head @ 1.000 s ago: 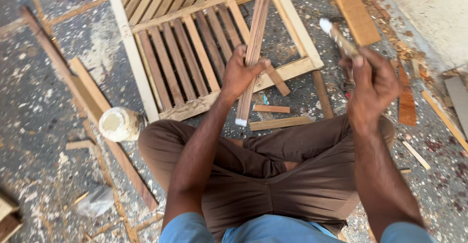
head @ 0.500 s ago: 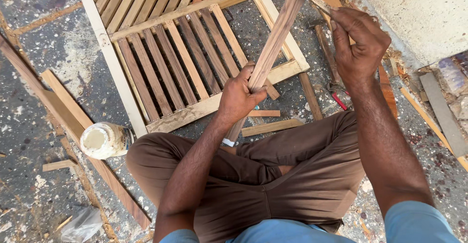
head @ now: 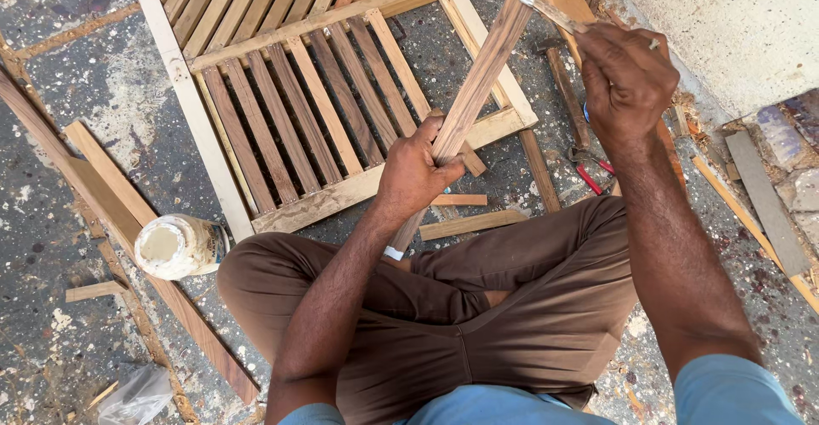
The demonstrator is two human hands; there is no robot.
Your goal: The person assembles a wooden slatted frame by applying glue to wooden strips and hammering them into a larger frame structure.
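Observation:
I sit cross-legged on the floor. My left hand (head: 418, 167) grips a dark wooden slat (head: 482, 75) near its lower third and holds it tilted up to the right. White glue coats both ends of the slat. My right hand (head: 627, 75) is closed on a thin stick (head: 559, 14) whose white-smeared tip touches the slat's upper end. A slatted wooden panel (head: 299, 109) lies flat on the floor just beyond my knees.
An open white glue tub (head: 175, 246) stands by my left knee. Long wood strips (head: 102, 186) lie at the left. A hammer (head: 563, 84) and red-handled pliers (head: 589, 169) lie at the right, with short offcuts (head: 473, 223) and a pale wall (head: 734, 24).
The slat has tipped from nearly upright to leaning right. My right hand has moved up with the stick, and its tip now rests on the slat's top end.

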